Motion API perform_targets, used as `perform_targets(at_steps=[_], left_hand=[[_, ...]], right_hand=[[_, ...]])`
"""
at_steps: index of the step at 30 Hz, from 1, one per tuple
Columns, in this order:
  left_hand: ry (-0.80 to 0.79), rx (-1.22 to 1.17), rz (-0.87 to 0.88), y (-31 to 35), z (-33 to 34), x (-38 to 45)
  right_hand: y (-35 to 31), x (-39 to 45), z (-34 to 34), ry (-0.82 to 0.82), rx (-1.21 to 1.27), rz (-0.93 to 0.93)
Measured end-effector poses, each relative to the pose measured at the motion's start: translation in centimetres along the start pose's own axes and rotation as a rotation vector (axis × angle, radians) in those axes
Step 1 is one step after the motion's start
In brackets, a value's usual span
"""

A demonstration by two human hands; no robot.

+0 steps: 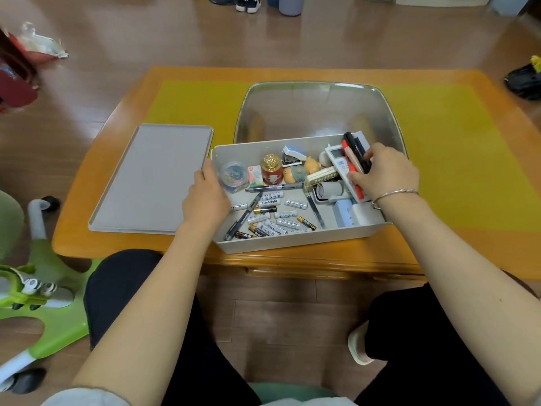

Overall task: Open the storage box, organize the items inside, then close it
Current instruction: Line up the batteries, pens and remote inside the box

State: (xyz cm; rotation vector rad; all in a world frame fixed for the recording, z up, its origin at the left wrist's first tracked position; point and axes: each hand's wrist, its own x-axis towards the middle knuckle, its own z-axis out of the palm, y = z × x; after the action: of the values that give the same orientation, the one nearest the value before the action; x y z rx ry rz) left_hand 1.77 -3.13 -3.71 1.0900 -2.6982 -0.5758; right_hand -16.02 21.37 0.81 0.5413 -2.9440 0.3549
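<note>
Over the storage box [295, 241], right hand [386, 171] pinching markers [355, 155] (red, black), left hand [206, 194] flat on rim

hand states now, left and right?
Left hand: open, resting on grey plastic storage box rim.
Right hand: gripping red and black markers.

A low wooden table [123, 230] sits in front of my knees, with a yellow-green mat [456, 159] covering its middle. The grey storage box [292, 243] rests on it between my hands. Its flat grey lid [152, 180] lies on the table just outside my left hand [205, 197]. A clear plastic tub [316, 109] stands beyond my right hand [386, 174].
</note>
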Motion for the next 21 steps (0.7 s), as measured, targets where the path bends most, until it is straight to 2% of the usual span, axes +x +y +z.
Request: perform_targets(at_steps=[5,8,11,16,21], left_hand=[[-0.048,-0.028,-0.020,-0.7,0.5,-0.2],[-0.034,-0.073,-0.011,-0.7,0.9,-0.5],[-0.012,-0.154,-0.011,-0.8,1.2,-0.7],[-0.004,-0.237,0.004,-1.1,1.3,-0.6],[0.020,-0.264,-0.005,-1.2,1.5,-0.6]], right_hand=[[-0.5,-0.7,-0.5,0.081,0.094,-0.096],[-2.1,-1.8,-0.7,0.035,0.167,-0.231],[-4.0,-3.2,0.2,-0.138,0.078,-0.297],[-5.1,-3.6,2.0,-0.541,-0.133,-0.309],[-6.0,-3.4,2.5,-0.732,-0.218,-0.330]])
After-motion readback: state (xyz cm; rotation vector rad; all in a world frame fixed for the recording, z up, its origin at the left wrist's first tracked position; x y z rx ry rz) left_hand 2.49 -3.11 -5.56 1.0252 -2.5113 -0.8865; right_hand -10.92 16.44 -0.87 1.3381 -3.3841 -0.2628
